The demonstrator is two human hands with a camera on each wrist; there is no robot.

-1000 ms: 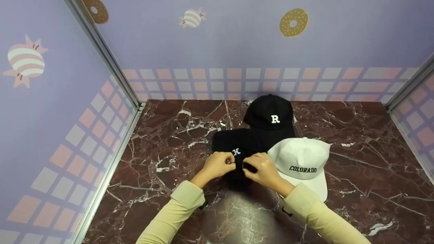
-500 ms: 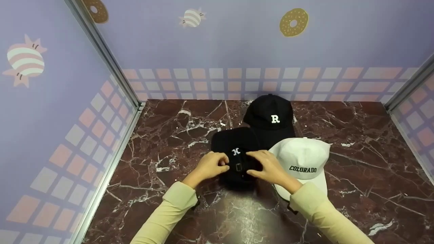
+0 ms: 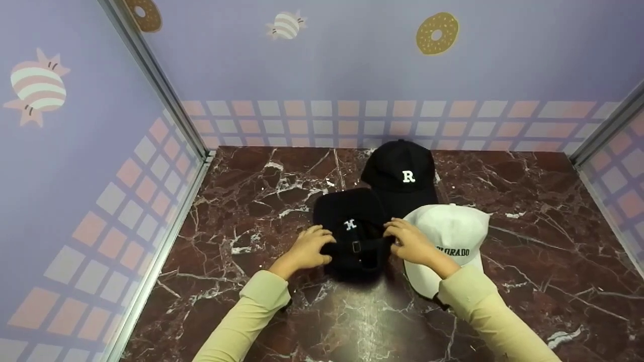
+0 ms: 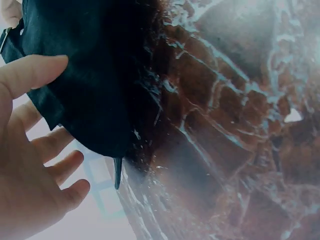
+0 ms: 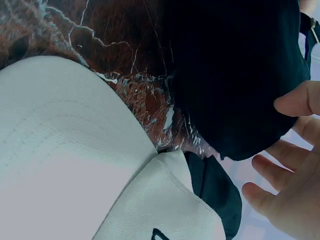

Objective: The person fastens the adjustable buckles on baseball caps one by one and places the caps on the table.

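Note:
A black cap (image 3: pixel 349 203) with a small white letter lies on the marble-patterned table, its back strap and metal buckle (image 3: pixel 356 246) toward me. My left hand (image 3: pixel 304 251) holds the cap's left edge; in the left wrist view its thumb (image 4: pixel 37 72) lies on the black cloth with fingers behind. At the opposite edge my right hand (image 3: pixel 411 244) grips the cloth, thumb (image 5: pixel 300 100) outside and fingers behind. The strap spans the gap between both hands. Just right of it sits a white cap (image 3: pixel 455 226) lettered COLORADO, partly covered by my right hand.
Behind, a second black cap (image 3: pixel 397 161) with a white R stands near the back wall (image 3: pixel 347 65). Its brim reaches toward the other two caps. Patterned side walls with metal edge rails (image 3: pixel 166 90) border the marble-patterned table (image 3: pixel 241 296).
My hands have spread apart, the right one moving right over part of the white cap's lettering. The strap and buckle, hidden at first, now show between them.

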